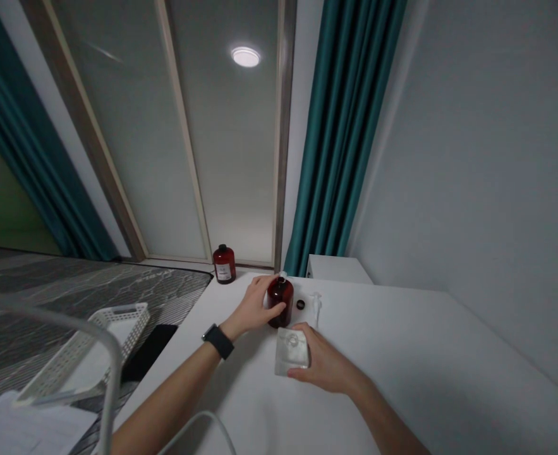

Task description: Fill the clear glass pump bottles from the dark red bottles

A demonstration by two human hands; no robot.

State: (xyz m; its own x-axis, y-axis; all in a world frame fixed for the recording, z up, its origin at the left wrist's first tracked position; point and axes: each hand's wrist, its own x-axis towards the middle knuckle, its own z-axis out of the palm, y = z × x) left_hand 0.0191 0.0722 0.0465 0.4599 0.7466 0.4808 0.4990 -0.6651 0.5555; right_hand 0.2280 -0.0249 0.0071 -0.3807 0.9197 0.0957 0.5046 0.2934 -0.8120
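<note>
A dark amber bottle (pixel 280 303) stands upright on the white table (pixel 378 366), with a small clear piece (pixel 282 275) at its mouth. Wrapped round the bottle's left side is my left hand (pixel 254 306), thumb across its front; a dark watch is on that wrist. Closer to me, my right hand (pixel 321 359) grips a pale, see-through square container (pixel 291 354) with a round ring on its face. Its exact kind is unclear. A black bottle cap (pixel 300 304) lies just right of the bottle, beside a whitish clear plastic item (pixel 316 308) that I cannot make out.
Another amber bottle (pixel 224 265), black-capped and labelled, stands at the table's far left corner. Left of the table are a white perforated basket (pixel 136 322), a black flat item (pixel 150 351) and papers (pixel 32 426). A pale curved tube (pixel 112 379) crosses the left foreground.
</note>
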